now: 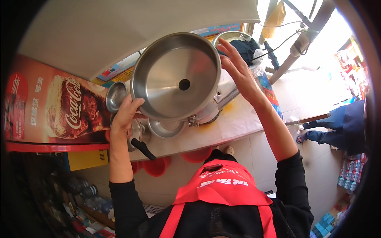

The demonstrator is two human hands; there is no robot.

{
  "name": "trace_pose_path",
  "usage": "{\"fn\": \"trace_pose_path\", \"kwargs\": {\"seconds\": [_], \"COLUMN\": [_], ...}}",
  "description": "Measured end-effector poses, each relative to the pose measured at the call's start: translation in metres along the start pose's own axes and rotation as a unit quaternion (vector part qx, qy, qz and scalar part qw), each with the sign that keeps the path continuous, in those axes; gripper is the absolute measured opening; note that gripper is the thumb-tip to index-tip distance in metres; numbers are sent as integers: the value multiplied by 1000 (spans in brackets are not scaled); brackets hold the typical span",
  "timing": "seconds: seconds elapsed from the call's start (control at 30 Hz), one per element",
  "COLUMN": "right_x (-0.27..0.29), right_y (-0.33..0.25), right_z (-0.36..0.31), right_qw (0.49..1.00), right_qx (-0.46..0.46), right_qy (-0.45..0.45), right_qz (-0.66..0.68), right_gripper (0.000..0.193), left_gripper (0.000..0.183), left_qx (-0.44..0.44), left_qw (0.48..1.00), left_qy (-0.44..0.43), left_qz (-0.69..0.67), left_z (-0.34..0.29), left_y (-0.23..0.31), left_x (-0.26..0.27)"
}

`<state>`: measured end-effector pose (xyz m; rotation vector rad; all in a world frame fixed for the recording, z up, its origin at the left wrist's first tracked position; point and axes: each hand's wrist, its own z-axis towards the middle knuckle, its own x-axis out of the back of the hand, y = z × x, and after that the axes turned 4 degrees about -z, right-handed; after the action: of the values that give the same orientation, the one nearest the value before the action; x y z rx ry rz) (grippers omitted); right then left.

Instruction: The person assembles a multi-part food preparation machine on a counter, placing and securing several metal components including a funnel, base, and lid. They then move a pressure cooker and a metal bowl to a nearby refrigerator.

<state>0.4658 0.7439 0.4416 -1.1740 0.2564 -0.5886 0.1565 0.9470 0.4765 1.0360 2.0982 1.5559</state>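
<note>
A wide, round stainless-steel basin (162,79) with a hole in the middle of its floor is tilted toward me over the table. My left hand (126,113) grips its lower left rim, thumb over the edge and fingers underneath. Beside the upper right rim is my right hand (240,73), its fingers stretched out and apart; whether it touches the rim I cannot tell. Partly hidden below the basin stands a metal machine body (208,113) with a latch (193,120) at its edge.
Small metal bowls (116,96) and a pan with a black handle (143,149) are at left, near a red drinks cabinet (35,103). Red tubs (156,167) sit under the table (238,125). A colander (248,37) holds dark cloth. Another person (337,123) stands at right.
</note>
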Motion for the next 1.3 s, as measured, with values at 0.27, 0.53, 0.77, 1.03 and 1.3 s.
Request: {"fn": "trace_pose_path", "kwargs": {"seconds": [0.27,0.53,0.77,1.03,1.3], "right_x": [-23,-16,16,288,520], "right_y": [14,33,6,-27,109], "right_z": [88,55,43,32,123], "right_qw": [983,977,988,880,910], "right_qx": [-128,-52,0,169,-53], "right_qy": [-111,-87,-40,396,381], "right_qz": [76,188,-151,-200,-157], "right_gripper": [40,54,49,31,27], "left_gripper": [53,54,54,50,51], "left_qx": [-211,-269,-303,-307,-459], "left_qw": [977,962,952,854,730], "left_qy": [17,0,-20,133,-131], "left_qz": [-15,-34,44,397,489], "left_z": [89,88,89,81,243], "left_y": [8,-6,-3,120,265], "left_x": [-1,-15,-8,-80,-359]}}
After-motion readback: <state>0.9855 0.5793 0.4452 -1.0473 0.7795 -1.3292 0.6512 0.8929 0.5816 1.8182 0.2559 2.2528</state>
